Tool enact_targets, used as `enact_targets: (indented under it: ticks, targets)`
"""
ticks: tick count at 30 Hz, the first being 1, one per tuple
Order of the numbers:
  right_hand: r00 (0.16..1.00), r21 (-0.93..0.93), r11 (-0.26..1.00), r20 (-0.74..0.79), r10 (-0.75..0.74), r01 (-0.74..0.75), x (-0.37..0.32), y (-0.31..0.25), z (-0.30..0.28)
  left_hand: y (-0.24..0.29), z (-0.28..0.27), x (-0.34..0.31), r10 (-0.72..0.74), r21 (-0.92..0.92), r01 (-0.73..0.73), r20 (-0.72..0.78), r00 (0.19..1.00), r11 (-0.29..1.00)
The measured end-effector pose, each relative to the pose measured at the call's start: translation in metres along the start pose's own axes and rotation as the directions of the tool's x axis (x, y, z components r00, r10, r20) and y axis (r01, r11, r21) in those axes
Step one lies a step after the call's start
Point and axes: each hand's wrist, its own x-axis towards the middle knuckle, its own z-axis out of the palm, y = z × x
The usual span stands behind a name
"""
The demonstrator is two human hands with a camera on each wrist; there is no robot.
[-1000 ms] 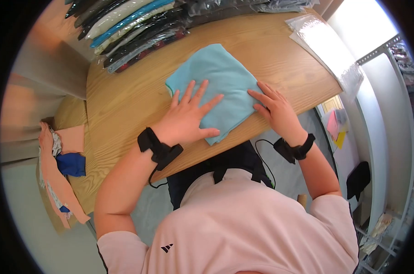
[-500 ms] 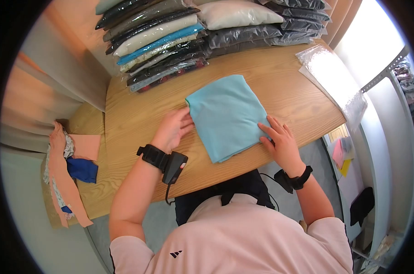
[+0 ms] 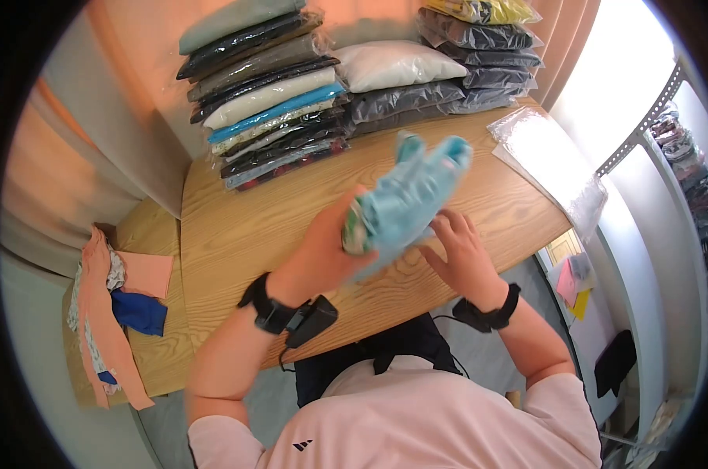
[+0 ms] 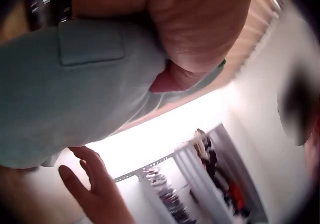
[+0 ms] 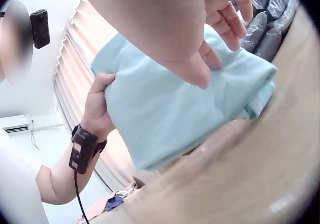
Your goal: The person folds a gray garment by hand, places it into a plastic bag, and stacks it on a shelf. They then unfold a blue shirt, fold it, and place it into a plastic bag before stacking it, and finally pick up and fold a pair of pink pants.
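Note:
A folded light-blue garment (image 3: pixel 416 191) is raised on a tilt above the table, blurred in the head view. My left hand (image 3: pixel 322 246) grips its left edge, the thumb on one face and the fingers out of sight behind. A patch of green shows at that edge. In the left wrist view a stitched rectangle marks the cloth (image 4: pixel 95 91). My right hand (image 3: pixel 467 254) is by the garment's lower right side, fingers loosely bent and apart. In the right wrist view that hand (image 5: pixel 200 49) overlaps the cloth's upper part.
Stacks of bagged garments (image 3: pixel 272 105) and a white bagged bundle (image 3: pixel 401 64) line the back of the wooden table (image 3: pixel 518 203). Clear plastic bags (image 3: pixel 549 156) lie at the right edge. Peach and blue clothes (image 3: pixel 139 313) lie at the left. Metal shelving (image 3: pixel 643 125) stands to the right.
The garment lay flat under both hands, then the left hand slid to its left edge. Now the left hand has lifted and tilted it. The right hand stays near the right side.

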Motion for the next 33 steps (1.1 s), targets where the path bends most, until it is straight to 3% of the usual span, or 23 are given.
enact_targets:
  ticks: [1,2,3,4,6,7,8,9,10,12,15,16,18,20,24,27,29,33]
  targets:
    - [0.986,-0.026,0.989,-0.079,-0.150,0.149,0.010,0.004,-0.002,0.019,-0.009,0.002,-0.043,0.093,0.026,0.184,0.982,0.995]
    - [0.987,-0.027,0.990,-0.073,-0.141,0.139,0.017,0.010,-0.003,0.024,-0.009,0.000,-0.045,0.085,0.029,0.191,0.980,0.996]
    - [1.000,0.552,0.833,0.011,-0.026,0.015,0.023,0.019,0.000,0.026,-0.007,-0.002,0.150,0.239,-0.199,0.210,0.966,0.950]
    - [0.989,0.920,0.363,0.143,0.031,-0.145,0.027,0.028,0.004,0.025,-0.005,-0.007,0.328,0.374,-0.408,0.260,0.908,0.833]
    - [0.964,0.953,0.149,0.258,0.062,-0.264,0.036,0.063,0.017,0.010,-0.001,-0.024,0.282,0.438,-0.425,0.355,0.891,0.792]
    - [0.962,0.510,0.853,0.161,-0.218,0.108,0.049,0.060,-0.008,0.000,0.005,-0.038,0.172,0.580,-0.439,0.457,0.873,0.686]
    - [0.994,0.372,0.928,0.108,-0.022,-0.020,0.047,0.088,0.003,-0.005,0.008,-0.051,0.047,0.692,-0.468,0.534,0.844,0.549]
    - [0.987,0.230,0.960,0.025,0.161,-0.162,0.046,0.090,0.007,-0.002,0.007,-0.060,-0.096,0.627,-0.337,0.552,0.828,0.702]
    - [0.985,0.237,0.956,0.038,0.168,-0.172,0.041,0.090,0.009,-0.005,0.005,-0.067,-0.106,0.623,-0.328,0.556,0.824,0.710]
    - [0.941,0.347,0.876,0.078,0.328,-0.334,0.028,0.079,0.000,-0.011,0.001,-0.080,-0.148,0.551,-0.126,0.427,0.892,0.825]
    - [0.896,0.357,0.822,0.186,0.403,-0.443,0.011,0.043,0.005,-0.027,0.003,-0.093,-0.173,0.570,-0.040,0.313,0.934,0.820]
    - [0.864,0.362,0.784,0.221,0.453,-0.504,0.006,0.034,0.010,-0.030,0.005,-0.094,-0.176,0.569,-0.037,0.314,0.933,0.822]
    - [0.879,0.343,0.810,0.154,0.451,-0.476,-0.001,0.024,0.021,-0.033,0.015,-0.096,-0.164,0.566,-0.018,0.269,0.949,0.824]
    - [0.819,0.278,0.772,0.261,0.512,-0.571,-0.005,0.023,0.028,-0.030,0.027,-0.091,-0.169,0.573,-0.028,0.288,0.943,0.819]
    - [0.818,0.180,0.805,0.252,0.517,-0.565,-0.007,0.031,0.033,-0.032,0.049,-0.082,-0.164,0.585,-0.056,0.317,0.934,0.809]
    - [0.785,0.317,0.719,0.203,0.585,-0.618,-0.006,0.033,0.036,-0.035,0.061,-0.079,-0.160,0.593,-0.052,0.299,0.941,0.803]
    - [0.746,0.592,0.511,0.254,0.616,-0.624,-0.005,0.032,0.035,-0.037,0.067,-0.079,-0.156,0.618,-0.074,0.310,0.938,0.782]
    - [0.731,0.439,0.589,0.319,0.604,-0.678,-0.006,0.035,0.031,-0.040,0.077,-0.081,-0.154,0.704,-0.136,0.333,0.930,0.697]
